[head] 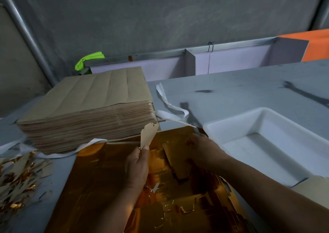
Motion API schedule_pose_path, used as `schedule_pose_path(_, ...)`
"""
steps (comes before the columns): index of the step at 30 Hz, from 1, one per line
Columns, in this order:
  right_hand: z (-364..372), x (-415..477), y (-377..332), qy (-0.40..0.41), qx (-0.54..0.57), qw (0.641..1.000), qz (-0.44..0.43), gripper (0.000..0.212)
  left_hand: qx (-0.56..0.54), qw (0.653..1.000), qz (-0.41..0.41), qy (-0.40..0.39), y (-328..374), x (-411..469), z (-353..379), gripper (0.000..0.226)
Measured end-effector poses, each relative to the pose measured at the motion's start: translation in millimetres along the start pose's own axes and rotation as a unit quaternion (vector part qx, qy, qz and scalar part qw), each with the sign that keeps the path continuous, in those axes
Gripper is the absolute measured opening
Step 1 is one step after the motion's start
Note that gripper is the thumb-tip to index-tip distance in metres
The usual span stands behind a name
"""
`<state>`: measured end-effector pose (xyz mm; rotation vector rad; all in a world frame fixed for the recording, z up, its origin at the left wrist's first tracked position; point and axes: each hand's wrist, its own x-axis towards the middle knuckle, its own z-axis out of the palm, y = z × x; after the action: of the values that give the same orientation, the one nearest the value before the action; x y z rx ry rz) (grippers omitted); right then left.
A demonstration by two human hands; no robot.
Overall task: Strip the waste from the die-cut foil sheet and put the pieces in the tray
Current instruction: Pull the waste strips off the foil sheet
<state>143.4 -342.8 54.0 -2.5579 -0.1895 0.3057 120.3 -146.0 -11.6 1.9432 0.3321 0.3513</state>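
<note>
A gold die-cut foil sheet point(99, 175) lies on the grey table in front of me, its cut outlines showing. My left hand point(138, 165) pinches a torn tan waste scrap point(148, 135) between thumb and fingers and holds it upright above the sheet's far edge. My right hand point(201, 148) rests on the sheet's far right part, fingers curled over a lifted foil piece; its grip is partly hidden. A white tray point(231, 126) stands to the right, touching the sheet's corner.
A tall stack of brown sheets point(85, 104) sits at the back left. A pile of stripped gold and tan scraps point(16, 179) lies at the left edge. White strips point(170, 108) trail between stack and tray. A tan sheet corner point(313, 188) shows at right.
</note>
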Motion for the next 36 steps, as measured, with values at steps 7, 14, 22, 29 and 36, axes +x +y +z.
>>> schedule_pose_path(7, 0.0, -2.5, -3.4, 0.052, 0.053, 0.997, -0.023, 0.027, 0.016, 1.0, -0.01, -0.006, -0.1, 0.9, 0.3, 0.019)
schedule_pose_path(14, 4.3, -6.5, -6.3, 0.001, 0.212, 0.976, -0.04, 0.026, 0.017, 1.0, -0.022, -0.014, 0.6, 1.8, 1.5, 0.029)
schedule_pose_path(22, -0.1, -12.9, -11.7, -0.049, 0.322, 0.944, -0.055, 0.027, 0.073, 0.994, 0.048, -0.06, 7.3, 2.2, -11.5, 0.022)
schedule_pose_path(29, -0.4, -14.6, -11.1, -0.109, 0.38, 0.915, -0.082, 0.033, 0.122, 0.978, 0.126, -0.111, 12.9, -10.8, -19.2, 0.029)
schedule_pose_path(36, 2.3, -14.6, -10.6, -0.115, 0.305, 0.942, -0.074, 0.022, 0.031, 0.979, 0.078, -0.184, 17.8, -17.1, -28.1, 0.039)
